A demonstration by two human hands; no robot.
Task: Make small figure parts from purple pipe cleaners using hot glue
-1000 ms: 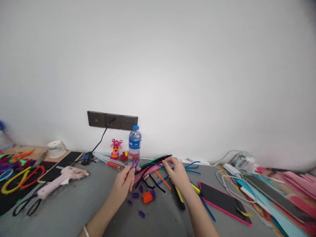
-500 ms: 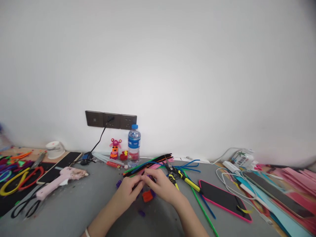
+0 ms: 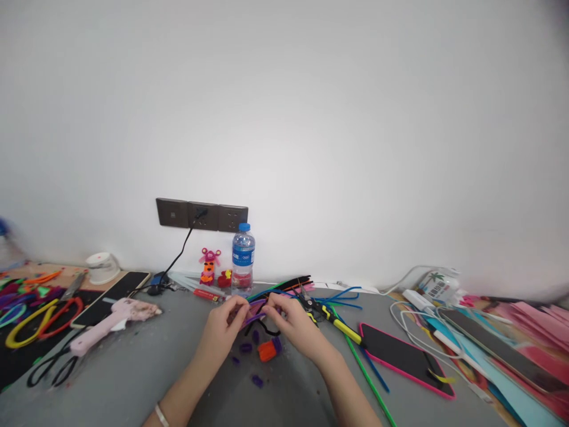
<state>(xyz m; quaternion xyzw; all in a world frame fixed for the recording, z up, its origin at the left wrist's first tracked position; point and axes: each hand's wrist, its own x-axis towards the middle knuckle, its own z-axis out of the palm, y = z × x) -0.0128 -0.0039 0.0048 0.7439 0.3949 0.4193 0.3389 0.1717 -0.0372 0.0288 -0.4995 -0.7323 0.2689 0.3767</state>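
Observation:
My left hand (image 3: pixel 222 329) and my right hand (image 3: pixel 296 326) are a little apart above the grey table, thumbs and fingers pinched. Between them runs a thin purple pipe cleaner (image 3: pixel 254 315), an end in each hand; the fingertips partly hide it. Just below my right hand lies an orange and purple fuzzy piece (image 3: pixel 267 351). Several small purple fuzzy pieces (image 3: pixel 257 381) are scattered near it. Behind the hands lies a bundle of pipe cleaners (image 3: pixel 284 287), black, pink, green and blue. Yellow-and-black pliers (image 3: pixel 340 325) rest right of my right hand.
A water bottle (image 3: pixel 243 258) and a small pink and orange figure (image 3: pixel 207 267) stand by the wall. At left lie a pink glue gun (image 3: pixel 104 323), a phone (image 3: pixel 111 299) and scissors (image 3: pixel 62 317). A pink-edged tablet (image 3: pixel 404 359) and white cables (image 3: pixel 400 326) are at right.
My hands were close together with fingertips meeting; now they have drawn apart and the purple pipe cleaner shows between them. More small purple pieces are visible on the table.

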